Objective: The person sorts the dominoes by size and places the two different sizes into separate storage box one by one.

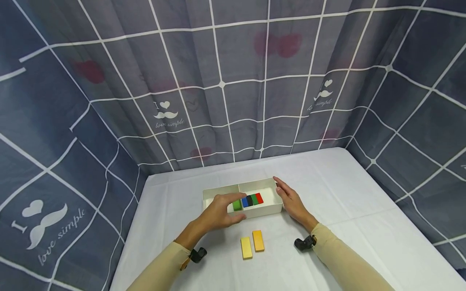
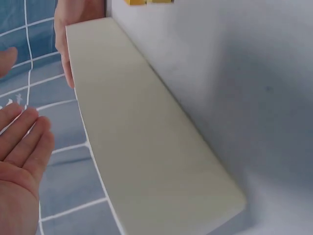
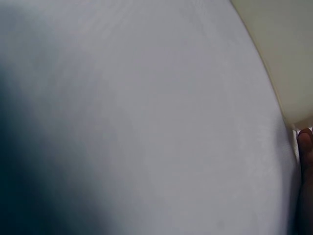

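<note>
A white two-compartment box point(image 1: 263, 209) lies lengthwise on the table. Blue point(image 1: 245, 202), black point(image 1: 249, 200), green point(image 1: 254, 199) and red point(image 1: 259, 198) blocks stand in a row in its right compartment. Left of the divider is a lighter green block point(image 1: 237, 205). Over the left part of the box hovers my left hand point(image 1: 218, 212), thumb and fingers spread apart and holding nothing; in the left wrist view its fingers point(image 2: 29, 139) look straight. My right hand point(image 1: 294, 202) rests against the right end of the box, fingers extended toward the back corner.
Nearer to me, a pale yellow block point(image 1: 246, 248) and an orange-yellow block point(image 1: 258, 241) lie side by side on the white tablecloth point(image 1: 174, 202). A dark gridded curtain point(image 1: 240, 101) surrounds the table at the back and sides.
</note>
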Demonstrator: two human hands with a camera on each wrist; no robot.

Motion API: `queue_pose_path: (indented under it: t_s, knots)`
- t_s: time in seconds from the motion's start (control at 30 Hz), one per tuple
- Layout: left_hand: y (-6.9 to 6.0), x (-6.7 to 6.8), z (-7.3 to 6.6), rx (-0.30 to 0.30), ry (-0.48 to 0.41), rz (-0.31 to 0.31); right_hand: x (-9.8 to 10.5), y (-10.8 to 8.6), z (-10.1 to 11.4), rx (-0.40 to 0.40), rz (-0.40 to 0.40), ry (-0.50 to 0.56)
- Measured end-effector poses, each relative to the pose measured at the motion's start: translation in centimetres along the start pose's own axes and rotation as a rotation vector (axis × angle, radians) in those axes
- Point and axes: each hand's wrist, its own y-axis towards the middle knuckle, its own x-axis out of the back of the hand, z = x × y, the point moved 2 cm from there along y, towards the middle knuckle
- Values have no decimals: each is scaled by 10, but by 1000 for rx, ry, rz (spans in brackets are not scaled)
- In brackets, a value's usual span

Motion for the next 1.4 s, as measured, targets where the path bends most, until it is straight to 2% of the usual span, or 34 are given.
queue_pose_path:
  t_s: [0.1, 0.27, 0.47, 0.63, 0.97, 1.27, 1.4]
  knots:
    - [-7, 0, -6, -29, -5, -8, 0, 0, 2, -5, 3, 2]
    - [-16, -3, -14, -48, -50, 24, 1, -1, 4, -14, -3, -14]
    - [-24, -8, -20, -42, -66, 82, 0, -1, 4, -9, -2, -3]
    - [-31, -13, -24, -30, -39, 95, 0, 0, 2, -4, -2, 3]
    - [-47, -32, -20, 26, -17, 129, 0, -1, 2, -23, 2, -3]
    - [-52, -43, -16, 56, -12, 134, -1, -1, 2, -19, 4, 14]
    - [-54, -48, -14, 51, -5, 129, 0, -1, 3, -21, 5, 17]
